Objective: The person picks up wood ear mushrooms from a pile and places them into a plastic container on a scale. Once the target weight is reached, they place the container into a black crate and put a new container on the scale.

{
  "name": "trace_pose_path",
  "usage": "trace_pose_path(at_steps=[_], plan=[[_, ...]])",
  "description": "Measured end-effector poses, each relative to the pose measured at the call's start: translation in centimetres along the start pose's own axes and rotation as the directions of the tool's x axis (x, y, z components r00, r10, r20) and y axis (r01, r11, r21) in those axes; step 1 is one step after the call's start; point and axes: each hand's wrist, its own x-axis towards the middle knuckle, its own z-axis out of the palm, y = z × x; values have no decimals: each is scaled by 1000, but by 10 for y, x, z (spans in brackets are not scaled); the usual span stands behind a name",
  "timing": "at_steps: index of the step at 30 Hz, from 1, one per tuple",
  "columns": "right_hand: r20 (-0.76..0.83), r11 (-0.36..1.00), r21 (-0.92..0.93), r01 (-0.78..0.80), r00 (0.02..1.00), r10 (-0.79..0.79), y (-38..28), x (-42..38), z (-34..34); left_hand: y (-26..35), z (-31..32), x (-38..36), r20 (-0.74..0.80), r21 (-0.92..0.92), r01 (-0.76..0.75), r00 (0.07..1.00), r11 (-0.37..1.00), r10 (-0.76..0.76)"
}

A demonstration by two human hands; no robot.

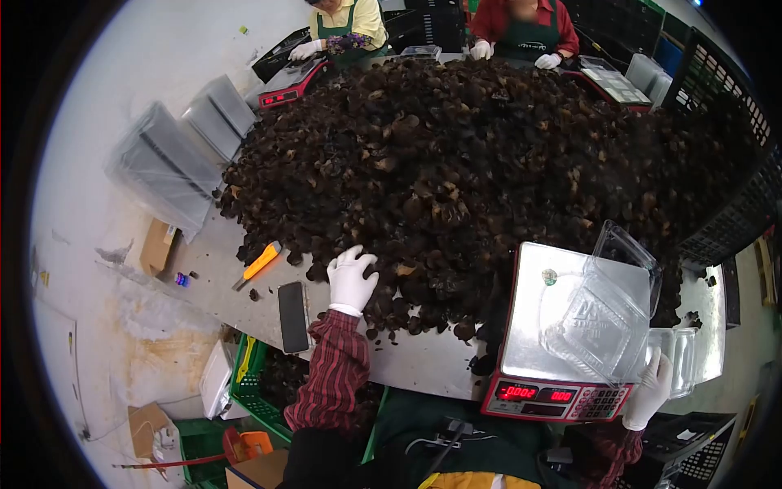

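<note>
My left hand (352, 279), in a white glove, rests at the near edge of a big heap of dark wood ear mushrooms (440, 179). Its fingers are bent and a little apart, with nothing visible held in them. At the right, my gloved right hand (650, 393) grips the near edge of a clear plastic clamshell box (599, 322); its fingertips are partly hard to make out. The lidded box lies over the steel plate of a red digital scale (521, 314), whose display reads -0.002 and 0.00.
Left of my left hand lie a phone (293, 316) and an orange utility knife (262, 262). Stacked plastic boxes (163, 167) stand at the left edge, more clear boxes (686, 363) by my right hand. A black crate (737, 204) leans at right. Two gloved co-workers (521, 33) face me.
</note>
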Motion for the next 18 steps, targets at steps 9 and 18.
trace_pose_path(at_steps=[9, 18], plan=[[-45, 997, 50, -66, 997, 68, -11, -1, 2, 42, 12, 90, -110, 124, -206, 969, 971, 220], [-24, 996, 16, -87, 996, 88, -11, -3, -8, 23, -18, 90, -219, -460, -224, 966, 859, 135]])
